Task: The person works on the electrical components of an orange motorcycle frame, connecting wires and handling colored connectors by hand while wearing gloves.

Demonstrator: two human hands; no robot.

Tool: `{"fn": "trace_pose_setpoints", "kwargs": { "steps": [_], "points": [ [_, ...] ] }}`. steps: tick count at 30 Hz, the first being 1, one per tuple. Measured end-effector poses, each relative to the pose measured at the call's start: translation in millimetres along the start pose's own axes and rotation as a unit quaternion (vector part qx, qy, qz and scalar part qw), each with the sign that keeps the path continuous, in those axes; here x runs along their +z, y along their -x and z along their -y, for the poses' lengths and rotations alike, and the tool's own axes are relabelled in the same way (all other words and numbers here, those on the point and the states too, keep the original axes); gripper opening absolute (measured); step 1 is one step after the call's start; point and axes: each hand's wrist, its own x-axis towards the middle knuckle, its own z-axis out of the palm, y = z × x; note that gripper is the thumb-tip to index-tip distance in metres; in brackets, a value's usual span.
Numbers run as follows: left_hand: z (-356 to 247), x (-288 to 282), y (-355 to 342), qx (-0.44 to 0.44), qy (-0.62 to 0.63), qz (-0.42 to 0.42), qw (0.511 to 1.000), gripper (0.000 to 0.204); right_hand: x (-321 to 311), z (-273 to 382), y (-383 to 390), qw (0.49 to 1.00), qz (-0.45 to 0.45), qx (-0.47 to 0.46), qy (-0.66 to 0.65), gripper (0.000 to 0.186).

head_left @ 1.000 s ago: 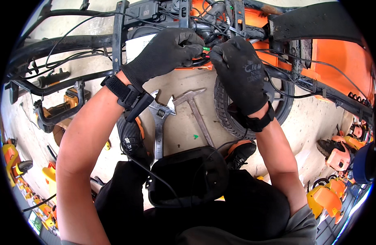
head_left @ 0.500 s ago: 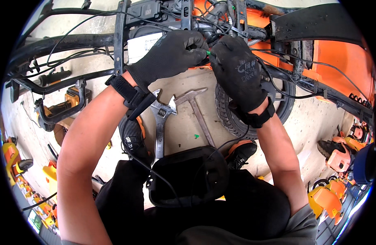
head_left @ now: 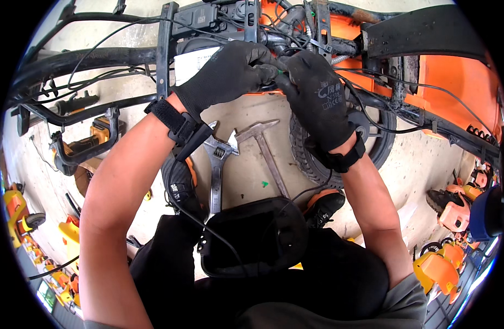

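Both my hands wear black work gloves and meet above the frame of a vehicle with black tubes and orange panels (head_left: 444,82). My left hand (head_left: 227,74) is closed, thumb and fingers pinched at a small green piece (head_left: 281,72), which mostly hides between the gloves. From the other side my right hand (head_left: 319,101) is also closed on this green piece, fingertips against those of the left. Its exact kind is too covered to tell. Thin black cables (head_left: 296,24) run behind the hands, and a white label plate (head_left: 193,64) shows beside my left wrist.
Below the hands, an adjustable wrench (head_left: 216,175) and a hammer (head_left: 267,156) lie on the floor by a green bit (head_left: 264,184). A tyre (head_left: 307,153) is under my right hand. A black open bin (head_left: 252,241) stands between my legs; a yellow-black power tool (head_left: 98,131) lies left.
My fingertips have drawn closer together, and less of the green piece shows between them. The whole view has shifted slightly; the tools on the floor lie as before.
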Motion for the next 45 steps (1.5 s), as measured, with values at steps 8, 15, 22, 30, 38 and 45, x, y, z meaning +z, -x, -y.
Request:
{"fn": "trace_pose_setpoints", "kwargs": {
  "steps": [8, 15, 22, 30, 38, 45],
  "points": [
    [-6, -5, 3, -0.080, 0.102, 0.025, 0.991, 0.025, 7, -5, 8, 0.998, -0.056, -0.020, -0.007, 0.019],
    [-5, -8, 4, -0.047, 0.065, 0.037, 0.996, 0.025, 8, -7, 8, 0.998, -0.060, -0.016, -0.008, 0.020],
    [0, -3, 1, 0.009, -0.017, 0.013, 1.000, 0.021, 8, -9, 9, 0.999, -0.032, -0.009, -0.007, 0.020],
    [1, -4, 2, -0.004, 0.013, 0.017, 1.000, 0.021, -2, 2, 11, 0.996, -0.052, 0.012, 0.064, 0.014],
    [-7, -8, 3, -0.006, -0.017, 0.030, 0.999, 0.018, 0, -4, 8, 0.997, -0.043, -0.035, 0.055, 0.012],
    [-1, -2, 2, 0.035, -0.048, 0.014, 0.998, 0.019, -1, -9, 4, 0.995, -0.020, -0.072, 0.065, 0.019]
  ]
}}
